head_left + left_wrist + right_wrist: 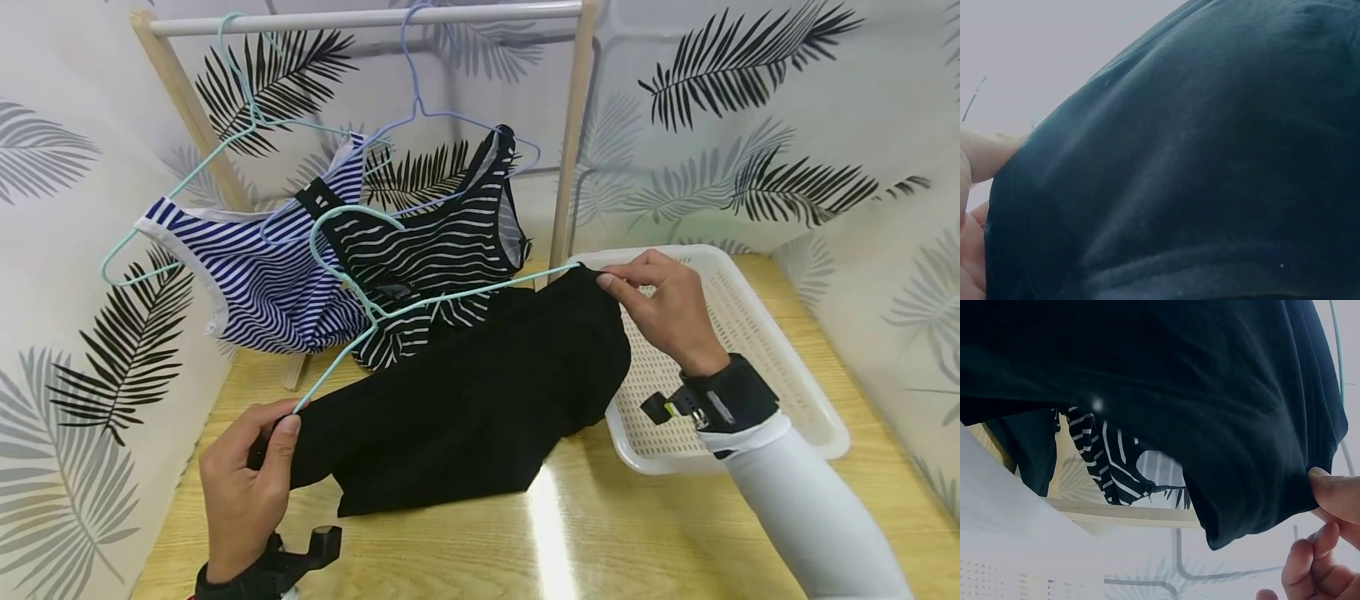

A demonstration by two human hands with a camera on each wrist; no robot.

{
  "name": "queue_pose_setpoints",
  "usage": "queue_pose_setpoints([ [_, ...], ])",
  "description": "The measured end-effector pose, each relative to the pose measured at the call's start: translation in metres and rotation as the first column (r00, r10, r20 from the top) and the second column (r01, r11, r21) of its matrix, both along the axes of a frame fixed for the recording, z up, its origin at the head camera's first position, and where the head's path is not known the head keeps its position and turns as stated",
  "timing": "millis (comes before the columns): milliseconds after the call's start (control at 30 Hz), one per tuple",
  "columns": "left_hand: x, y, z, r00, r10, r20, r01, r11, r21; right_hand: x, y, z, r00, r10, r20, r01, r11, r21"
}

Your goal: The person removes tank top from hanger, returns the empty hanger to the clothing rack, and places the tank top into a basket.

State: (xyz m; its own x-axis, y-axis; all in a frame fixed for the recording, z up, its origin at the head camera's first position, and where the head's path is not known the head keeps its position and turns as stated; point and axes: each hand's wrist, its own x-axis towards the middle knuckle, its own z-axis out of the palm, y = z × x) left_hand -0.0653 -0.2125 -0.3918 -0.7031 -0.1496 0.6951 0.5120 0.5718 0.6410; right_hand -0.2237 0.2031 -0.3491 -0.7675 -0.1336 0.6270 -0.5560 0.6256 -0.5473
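A plain black top [480, 400] hangs stretched between both hands, a mint-green hanger [442, 298] along its upper edge with the hook toward the rack. My left hand [247, 475] pinches the top's left end at the hanger's lower tip, thumb in front. At the raised right end, my right hand [667, 304] pinches the fabric's corner between thumb and fingers, close to the hanger's other tip. Dark cloth [1179, 156] fills most of the left wrist view. In the right wrist view, a sleeve-like edge [1235, 512] droops beside the pinching thumb.
A white rail [360, 20] on wooden posts carries a blue-striped top [262, 267] on a mint hanger and a black-and-white striped top [435, 242] on a blue one. To the right, a white perforated basket [810, 408] stands on the wooden table [450, 558].
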Motion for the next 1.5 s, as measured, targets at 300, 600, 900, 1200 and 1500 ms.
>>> queue_pose_setpoints([
  [300, 0.002, 0.000, 0.000, 0.999, 0.011, -0.035, -0.009, 0.998, 0.056, 0.006, 0.003, 0.000, 1.000, 0.019, 0.014, -0.020, 0.999, 0.046],
  [600, -0.006, 0.011, 0.003, 1.000, 0.000, -0.004, 0.000, 1.000, -0.021, 0.003, -0.011, -0.015, 0.989, 0.052, 0.136, -0.063, 0.995, 0.083],
  [900, -0.008, 0.020, 0.007, 0.998, -0.027, 0.053, 0.029, 0.998, -0.056, 0.019, -0.028, -0.007, 0.976, 0.103, 0.191, -0.116, 0.992, 0.058],
  [1200, -0.014, 0.024, 0.005, 0.998, -0.067, 0.005, 0.067, 0.997, -0.026, 0.036, -0.040, -0.008, 0.963, 0.169, 0.211, -0.207, 0.962, 0.178],
  [1500, -0.014, 0.027, 0.009, 0.993, -0.107, 0.059, 0.109, 0.994, -0.028, 0.048, -0.058, -0.017, 0.905, 0.268, 0.331, -0.382, 0.855, 0.351],
])
